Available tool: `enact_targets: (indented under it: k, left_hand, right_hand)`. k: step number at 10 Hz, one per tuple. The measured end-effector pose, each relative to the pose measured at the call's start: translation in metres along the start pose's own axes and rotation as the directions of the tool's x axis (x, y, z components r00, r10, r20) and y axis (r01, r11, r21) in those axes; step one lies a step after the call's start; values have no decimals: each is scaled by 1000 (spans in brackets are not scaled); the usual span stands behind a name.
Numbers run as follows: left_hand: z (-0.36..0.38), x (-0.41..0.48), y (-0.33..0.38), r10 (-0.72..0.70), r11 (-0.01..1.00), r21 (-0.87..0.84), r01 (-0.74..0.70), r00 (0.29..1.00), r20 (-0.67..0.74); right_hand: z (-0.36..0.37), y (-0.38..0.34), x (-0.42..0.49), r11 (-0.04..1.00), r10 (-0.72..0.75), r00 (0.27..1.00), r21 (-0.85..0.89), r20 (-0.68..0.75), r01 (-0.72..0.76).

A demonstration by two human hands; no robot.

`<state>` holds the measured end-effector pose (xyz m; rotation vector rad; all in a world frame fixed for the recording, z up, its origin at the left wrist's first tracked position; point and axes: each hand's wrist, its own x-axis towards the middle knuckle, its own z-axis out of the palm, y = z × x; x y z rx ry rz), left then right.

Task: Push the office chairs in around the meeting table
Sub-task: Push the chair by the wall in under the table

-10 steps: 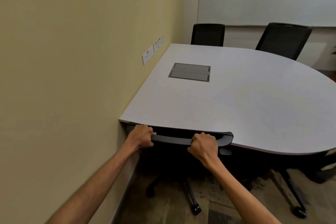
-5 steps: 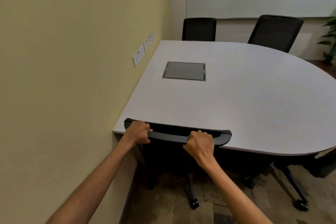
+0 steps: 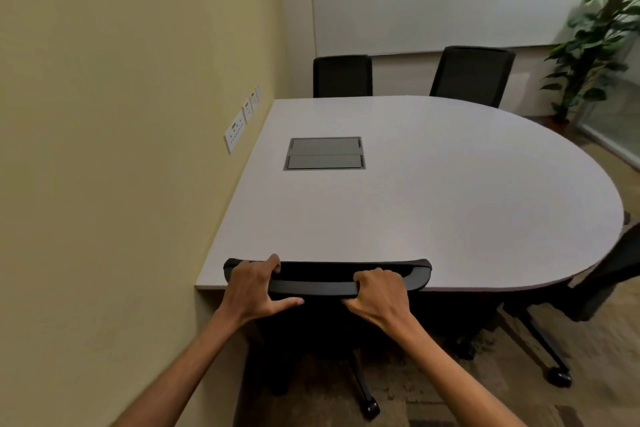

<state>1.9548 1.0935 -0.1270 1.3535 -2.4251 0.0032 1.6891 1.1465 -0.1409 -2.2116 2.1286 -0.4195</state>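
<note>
A black office chair (image 3: 322,282) stands right in front of me, its backrest top against the near edge of the grey meeting table (image 3: 433,191). My left hand (image 3: 252,288) grips the left end of the backrest top. My right hand (image 3: 379,291) grips it right of the middle. The seat is under the table, hidden; one castor shows below. Two black chairs sit tucked in at the far edge, one at the left (image 3: 343,75) and one at the right (image 3: 472,74). Another black chair (image 3: 609,274) stands at the table's right end, partly cut off.
A yellow wall (image 3: 121,149) with socket plates (image 3: 236,132) runs along the table's left side. A grey cable hatch (image 3: 325,153) is set in the tabletop. A potted plant (image 3: 599,28) stands in the far right corner. Brown carpet lies below.
The chair has moved forward, so its backrest top now overlaps the table's near edge. My view has risen and come closer. Both hands keep their grip; the left thumb has spread out.
</note>
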Motion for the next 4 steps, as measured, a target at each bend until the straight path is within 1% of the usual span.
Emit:
enact_targets:
  k: [1, 2, 3, 4]
  left_hand:
    - [-7, 2, 3, 10, 998, -68, -18, 993, -118]
    - [-17, 18, 4, -52, 995, -89, 33, 972, -231]
    - [-25, 41, 1, -171, 979, -153, 135, 952, -254]
    - [-26, 52, 3, -136, 978, -188, 95, 967, -215]
  right_hand:
    - [-1, 2, -2, 1000, -13, 1000, -14, 4, 13]
    - [-8, -4, -4, 999, 23, 999, 26, 33, -24]
    - [-24, -5, -9, 951, 146, 983, 289, -108, -110]
    - [-41, 3, -16, 917, 320, 881, 349, -350, -194]
